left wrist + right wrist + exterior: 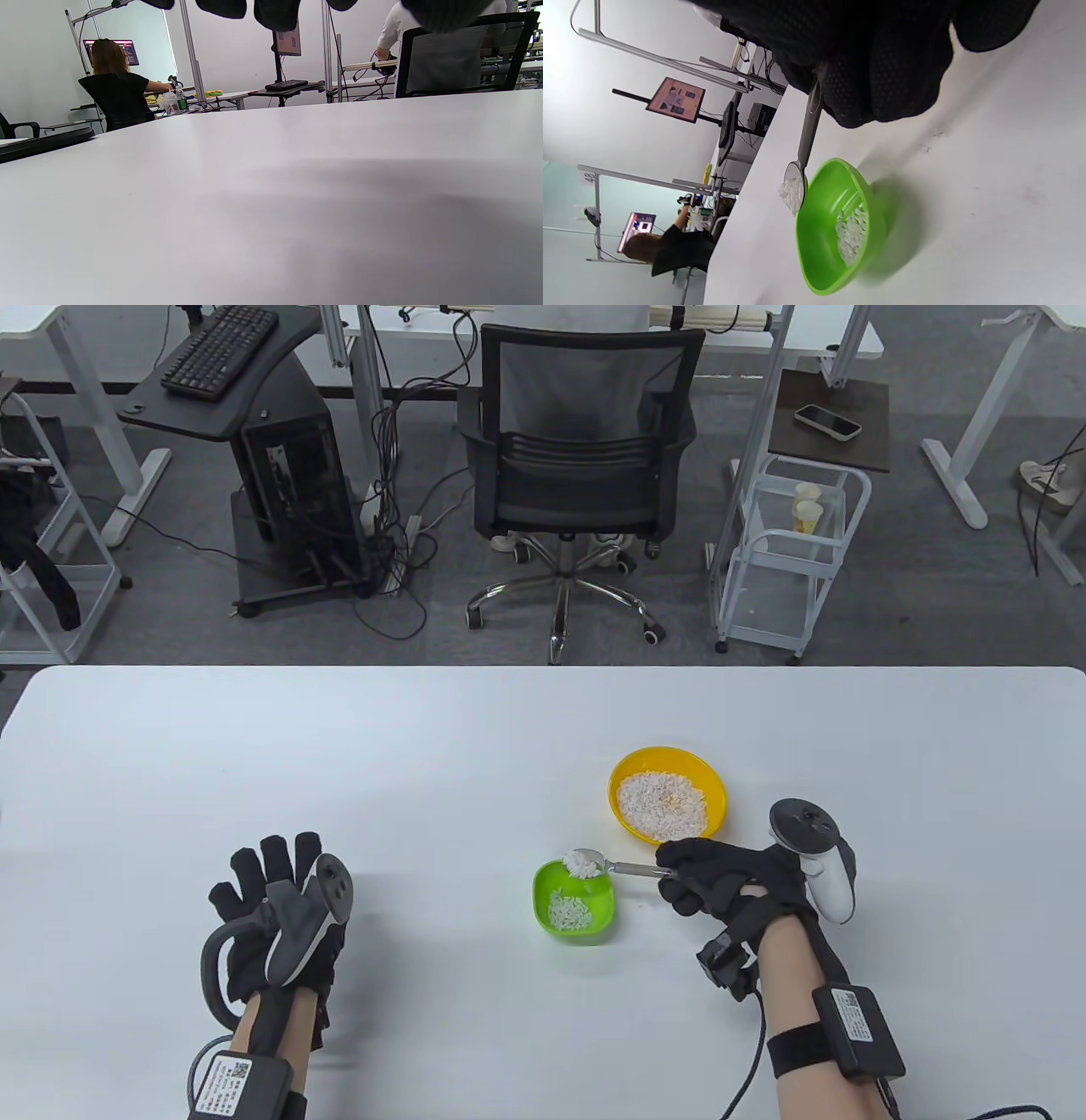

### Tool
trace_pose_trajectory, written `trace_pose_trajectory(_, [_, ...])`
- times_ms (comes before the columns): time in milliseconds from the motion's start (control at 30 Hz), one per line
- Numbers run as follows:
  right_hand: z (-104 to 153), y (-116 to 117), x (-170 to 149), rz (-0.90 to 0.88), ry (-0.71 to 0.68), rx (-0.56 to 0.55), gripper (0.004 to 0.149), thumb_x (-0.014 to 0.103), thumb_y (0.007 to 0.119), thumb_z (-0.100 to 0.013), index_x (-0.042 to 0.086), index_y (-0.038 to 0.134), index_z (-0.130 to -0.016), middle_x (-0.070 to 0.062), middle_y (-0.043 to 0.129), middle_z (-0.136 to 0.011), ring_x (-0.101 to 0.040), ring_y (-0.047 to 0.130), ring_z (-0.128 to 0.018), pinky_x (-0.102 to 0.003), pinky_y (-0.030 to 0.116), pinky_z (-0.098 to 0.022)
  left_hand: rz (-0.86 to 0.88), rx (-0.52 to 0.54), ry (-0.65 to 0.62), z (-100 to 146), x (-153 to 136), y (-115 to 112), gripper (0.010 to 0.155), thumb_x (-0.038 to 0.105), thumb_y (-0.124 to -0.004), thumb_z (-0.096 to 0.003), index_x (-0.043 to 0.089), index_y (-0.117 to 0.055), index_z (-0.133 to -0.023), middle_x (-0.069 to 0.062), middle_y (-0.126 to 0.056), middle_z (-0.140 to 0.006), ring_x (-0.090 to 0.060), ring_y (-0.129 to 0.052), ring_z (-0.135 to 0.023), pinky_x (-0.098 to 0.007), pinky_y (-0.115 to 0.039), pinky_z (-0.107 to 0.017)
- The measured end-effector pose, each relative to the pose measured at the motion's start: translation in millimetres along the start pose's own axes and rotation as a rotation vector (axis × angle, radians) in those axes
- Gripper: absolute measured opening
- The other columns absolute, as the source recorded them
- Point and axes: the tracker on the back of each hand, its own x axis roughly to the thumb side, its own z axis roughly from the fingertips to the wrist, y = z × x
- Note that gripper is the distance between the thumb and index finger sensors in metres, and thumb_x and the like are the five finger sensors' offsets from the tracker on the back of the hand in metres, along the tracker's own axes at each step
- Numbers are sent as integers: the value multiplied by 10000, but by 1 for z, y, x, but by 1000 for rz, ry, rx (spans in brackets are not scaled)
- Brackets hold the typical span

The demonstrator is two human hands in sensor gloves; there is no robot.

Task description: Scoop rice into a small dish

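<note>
Table view: white table (424, 780); yellow bowl (668, 795) holding loose white rice (661, 804), standing just beyond and to the right of the small green dish (574, 900); the dish already carries a thin layer of grains; metal spoon (604, 864), its bowl heaped with rice, poised over the dish's far rim; right hand (721, 882) grips the spoon handle at its far end, fingers curled round it; left hand (271, 912) well apart to the left, fingers spread, holding nothing, palm towards the table.

Left wrist view: bare tabletop; gloved fingertips (275, 12) hanging in along the top edge, splayed and free of any object; whether they touch the table cannot be told.

Right wrist view: view turned on its side; fingers (882, 84) clenched on the spoon's stem; loaded spoon bowl (793, 190) at the lip of the green dish, grains inside the dish below it.

Handling, as judged: rice is light, loose and quick to spill, so the spoon wants to stay level until squarely over the dish; the spoon is stiff, slim and smooth, best held far back on the stem, as here; the dish looks light plastic, liable to slide if knocked.
</note>
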Motion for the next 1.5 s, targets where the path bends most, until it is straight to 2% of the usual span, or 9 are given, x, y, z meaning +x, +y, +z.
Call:
trace_pose_trajectory(100, [-1, 5, 3, 74, 11, -13, 449, 61, 720, -554, 26, 754, -1000, -282, 913, -785, -516, 869, -625, -761, 529, -614, -6, -2, 1, 0, 0, 0, 730, 645, -621, -462, 450, -323, -1100, 84, -405, -1267, -267, -378, -1195, -589, -403, -855])
trace_pose_trajectory(567, [1, 21, 15, 178, -47, -71, 415, 60, 746, -543, 75, 834, -948, -288, 866, -856, -539, 826, -697, -761, 509, -623, -12, -2, -5, 0, 2, -1, 730, 646, -622, -461, 449, -326, -1100, 83, -409, -1266, -269, -380, -1194, -590, -405, -853])
trace_pose_trajectory(800, [5, 18, 19, 143, -87, -85, 414, 67, 739, -546, 74, 827, -951, -275, 869, -859, -535, 826, -701, -760, 512, -621, -11, -3, -5, 0, 2, -1, 729, 645, -622, -462, 448, -329, -1100, 92, -414, -1265, -266, -382, -1194, -589, -406, -854])
trace_pose_trajectory(1033, [14, 3, 23, 42, -145, -156, 417, 75, 740, -547, 80, 822, -956, -251, 884, -859, -528, 833, -707, -757, 520, -619, -11, -5, -3, 0, 2, -1, 729, 645, -622, -462, 448, -330, -1100, 89, -417, -1265, -267, -382, -1194, -588, -407, -853])
trace_pose_trajectory(1300, [24, -19, 17, -92, -168, -275, 417, 75, 737, -550, 89, 819, -959, -244, 879, -871, -528, 825, -720, -759, 511, -625, -17, -7, -3, 1, 2, 0, 730, 645, -622, -462, 446, -330, -1101, 88, -417, -1265, -267, -383, -1194, -588, -406, -853])
trace_pose_trajectory(1500, [29, -28, 10, -153, -166, -492, 430, 74, 717, -558, 99, 786, -981, -238, 865, -887, -520, 826, -723, -754, 508, -628, -19, -15, -1, 2, 2, -1, 730, 646, -621, -462, 450, -327, -1100, 93, -416, -1266, -266, -381, -1195, -588, -404, -854])
